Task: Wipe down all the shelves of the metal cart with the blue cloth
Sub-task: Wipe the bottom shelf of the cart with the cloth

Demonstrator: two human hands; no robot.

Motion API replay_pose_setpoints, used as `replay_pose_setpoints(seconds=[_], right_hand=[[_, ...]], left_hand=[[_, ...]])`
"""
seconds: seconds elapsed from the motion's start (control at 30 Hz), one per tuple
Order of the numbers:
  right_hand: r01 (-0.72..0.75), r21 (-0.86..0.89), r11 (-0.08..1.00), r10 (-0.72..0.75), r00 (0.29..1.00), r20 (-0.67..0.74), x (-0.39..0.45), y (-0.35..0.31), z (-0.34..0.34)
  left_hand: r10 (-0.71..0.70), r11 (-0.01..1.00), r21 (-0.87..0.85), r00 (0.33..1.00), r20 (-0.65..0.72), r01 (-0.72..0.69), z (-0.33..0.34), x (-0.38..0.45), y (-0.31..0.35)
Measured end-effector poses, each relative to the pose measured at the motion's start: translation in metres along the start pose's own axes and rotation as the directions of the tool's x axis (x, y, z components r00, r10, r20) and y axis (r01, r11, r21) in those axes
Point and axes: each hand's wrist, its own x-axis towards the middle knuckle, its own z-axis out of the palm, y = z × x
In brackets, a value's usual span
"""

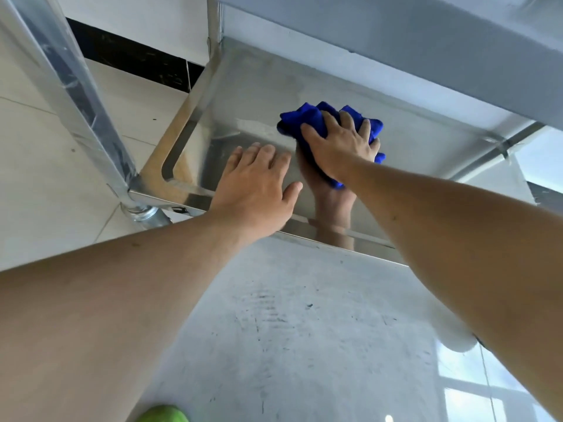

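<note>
The metal cart's lower shelf (243, 95) is a shiny steel tray seen from above. My right hand (341, 141) presses a bunched blue cloth (307, 117) onto the middle of this shelf, fingers spread over the cloth. My left hand (259, 184) lies flat and empty on the shelf's near edge, fingers together, just left of the cloth. The shelf above (426, 35) overhangs at the top right and hides the shelf's far right part.
A cart upright post (70, 86) runs down the left to a corner joint above a caster (146, 213). Pale tiled floor (45, 193) with a black strip lies left. A scuffed grey surface (304, 330) fills the foreground. A green object (163, 414) shows at the bottom edge.
</note>
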Motion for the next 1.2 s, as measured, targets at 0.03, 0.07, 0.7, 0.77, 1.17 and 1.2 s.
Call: replay_pose_setpoints(seconds=[0.03,0.07,0.7,0.77,1.17,1.2], right_hand=[[-0.008,-0.003,1.0,0.008,1.0,-0.003,0.01,-0.001,-0.001],[-0.013,-0.009,1.0,0.013,1.0,-0.006,0.02,-0.003,-0.001],[-0.025,0.005,1.0,0.025,0.999,-0.035,0.078,-0.001,-0.005],[-0.009,0.005,1.0,0.009,0.999,-0.034,0.065,0.002,-0.003],[0.054,-0.004,0.999,-0.054,0.997,-0.046,-0.047,0.035,-0.002],[0.054,-0.002,0.999,-0.054,0.998,-0.04,-0.059,0.038,-0.002]], left_hand=[[0.004,1.0,0.002,1.0,0.004,-0.004,0.0,-0.001,0.0],[0.007,1.0,0.011,1.0,0.005,-0.007,-0.001,-0.001,0.0],[-0.013,0.995,0.103,1.0,-0.01,0.014,-0.003,-0.002,0.004],[-0.009,0.994,0.108,1.0,-0.009,0.01,-0.003,-0.002,0.003],[-0.079,0.987,0.136,0.996,-0.04,0.084,0.003,0.0,0.006],[-0.093,0.985,0.143,0.995,-0.027,0.096,0.002,0.001,0.007]])
